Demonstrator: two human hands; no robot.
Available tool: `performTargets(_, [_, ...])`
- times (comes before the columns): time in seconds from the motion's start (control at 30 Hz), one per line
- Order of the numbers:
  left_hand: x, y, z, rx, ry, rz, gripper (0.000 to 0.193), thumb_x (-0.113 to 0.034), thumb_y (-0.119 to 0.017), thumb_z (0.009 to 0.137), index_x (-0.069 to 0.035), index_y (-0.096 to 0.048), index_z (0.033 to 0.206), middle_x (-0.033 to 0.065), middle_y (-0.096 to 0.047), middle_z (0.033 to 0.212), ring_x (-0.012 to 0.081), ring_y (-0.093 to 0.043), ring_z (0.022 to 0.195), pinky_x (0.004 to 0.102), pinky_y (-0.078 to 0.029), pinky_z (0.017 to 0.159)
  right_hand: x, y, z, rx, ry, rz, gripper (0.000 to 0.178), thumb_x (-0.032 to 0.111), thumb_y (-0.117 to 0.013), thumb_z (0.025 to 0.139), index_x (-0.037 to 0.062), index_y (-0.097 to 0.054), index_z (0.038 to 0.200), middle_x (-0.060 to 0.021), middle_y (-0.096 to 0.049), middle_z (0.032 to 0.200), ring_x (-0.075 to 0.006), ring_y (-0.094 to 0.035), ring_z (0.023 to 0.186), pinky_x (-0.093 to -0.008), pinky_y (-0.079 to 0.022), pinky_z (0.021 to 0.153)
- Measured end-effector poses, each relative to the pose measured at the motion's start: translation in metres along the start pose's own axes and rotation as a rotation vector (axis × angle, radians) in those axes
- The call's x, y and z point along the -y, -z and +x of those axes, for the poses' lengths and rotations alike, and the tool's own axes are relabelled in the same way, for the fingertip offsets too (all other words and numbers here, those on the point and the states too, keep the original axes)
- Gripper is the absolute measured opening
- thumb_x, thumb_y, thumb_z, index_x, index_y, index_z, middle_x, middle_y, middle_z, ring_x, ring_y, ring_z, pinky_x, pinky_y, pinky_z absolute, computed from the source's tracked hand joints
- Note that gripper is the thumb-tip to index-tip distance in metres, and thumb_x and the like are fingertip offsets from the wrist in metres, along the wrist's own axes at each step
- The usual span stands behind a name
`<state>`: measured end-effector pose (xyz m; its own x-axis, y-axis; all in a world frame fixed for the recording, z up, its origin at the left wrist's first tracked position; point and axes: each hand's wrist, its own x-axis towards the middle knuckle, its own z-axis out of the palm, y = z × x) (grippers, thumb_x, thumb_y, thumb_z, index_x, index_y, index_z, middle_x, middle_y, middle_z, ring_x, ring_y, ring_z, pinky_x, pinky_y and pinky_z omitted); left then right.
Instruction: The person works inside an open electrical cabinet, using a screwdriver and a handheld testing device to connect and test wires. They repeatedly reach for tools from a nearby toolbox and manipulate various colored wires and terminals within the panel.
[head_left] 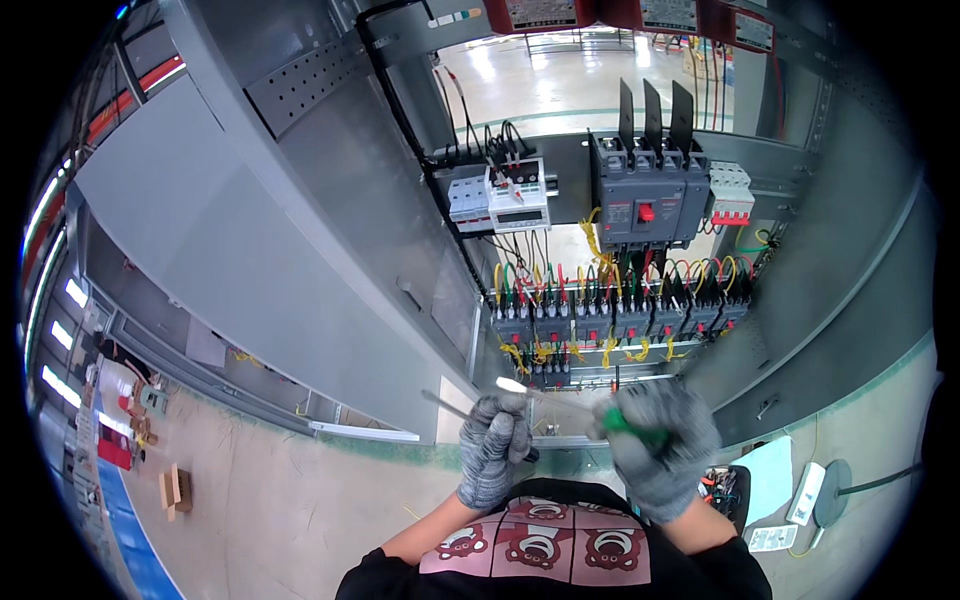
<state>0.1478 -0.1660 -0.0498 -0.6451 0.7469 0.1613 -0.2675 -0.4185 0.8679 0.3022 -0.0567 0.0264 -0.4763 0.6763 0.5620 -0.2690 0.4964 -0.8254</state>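
Note:
Both my hands wear grey knit gloves and are held up in front of an open electrical cabinet. My right hand is wrapped round the green handle of a screwdriver, whose thin shaft points left toward the other hand. My left hand is closed on a slim dark rod sticking out to the upper left; its kind is unclear. A small white piece shows just above the left fingertips, by the end of the screwdriver's shaft. Whether it is held or part of the tool, I cannot tell.
Inside the cabinet are a large breaker with a red switch, a white meter, and a row of smaller breakers with coloured wires. A tool container and a white power strip lie at right; a cardboard box at left.

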Motion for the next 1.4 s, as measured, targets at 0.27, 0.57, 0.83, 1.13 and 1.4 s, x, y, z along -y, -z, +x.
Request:
performTargets(0.27, [-0.008, 0.003, 0.041, 0.046, 0.003, 0.032, 0.037, -0.038, -0.051, 0.097, -0.003, -0.055, 0.111, 0.0001, -0.049, 0.059, 0.0066, -0.041, 0.047, 0.0223, -0.037, 0.049, -0.046, -0.023, 0.021, -0.043, 0.04, -0.225, 0.041, 0.015, -0.048, 0.097, 0.0011, -0.041, 0.135, -0.0168, -0.062, 0.116, -0.0284, -0.064, 0.102, -0.0345, -0.049, 0.09])
performTargets(0.57, [0.019, 0.018, 0.159, -0.042, 0.067, -0.086, 0.04, -0.031, -0.064, 0.091, -0.003, -0.053, 0.118, 0.0063, -0.063, 0.094, 0.005, -0.044, 0.049, 0.0219, -0.035, 0.041, -0.052, -0.053, 0.118, 0.05, 0.063, -0.91, 0.048, 0.018, -0.049, 0.093, 0.0145, -0.041, 0.14, -0.0185, -0.061, 0.113, -0.0358, -0.063, 0.091, -0.0424, -0.052, 0.079])
performTargets(0.83, [0.009, -0.008, 0.227, -0.064, 0.273, -0.392, 0.045, -0.043, -0.07, 0.084, -0.005, -0.058, 0.106, 0.0069, -0.063, 0.104, 0.0065, -0.042, 0.046, 0.0228, -0.035, 0.039, -0.065, -0.088, 0.154, 0.173, -0.068, -1.241, 0.063, 0.009, -0.06, 0.079, 0.0183, -0.042, 0.138, -0.0131, -0.06, 0.098, -0.0298, -0.063, 0.084, -0.0404, -0.052, 0.071])
performTargets(1.13, [-0.008, -0.003, 0.248, 0.039, 0.497, -0.5, 0.051, -0.055, -0.069, 0.079, -0.01, -0.061, 0.102, 0.0025, -0.063, 0.087, 0.0039, -0.043, 0.049, 0.0178, -0.036, 0.038, -0.065, -0.11, 0.164, 0.144, -0.119, -1.475, 0.057, 0.012, -0.058, 0.082, 0.0199, -0.044, 0.137, -0.0149, -0.06, 0.1, -0.0287, -0.065, 0.084, -0.0398, -0.054, 0.069])
performTargets(1.4, [0.0, -0.009, 0.255, -0.034, 0.504, -0.517, 0.045, -0.049, -0.074, 0.078, -0.012, -0.062, 0.099, -0.0004, -0.062, 0.085, 0.007, -0.053, 0.057, 0.0184, -0.037, 0.037, -0.058, -0.124, 0.165, 0.114, -0.144, -1.611, 0.055, 0.014, -0.054, 0.086, 0.0241, -0.041, 0.139, -0.0155, -0.061, 0.107, -0.0294, -0.066, 0.078, -0.0411, -0.053, 0.066])
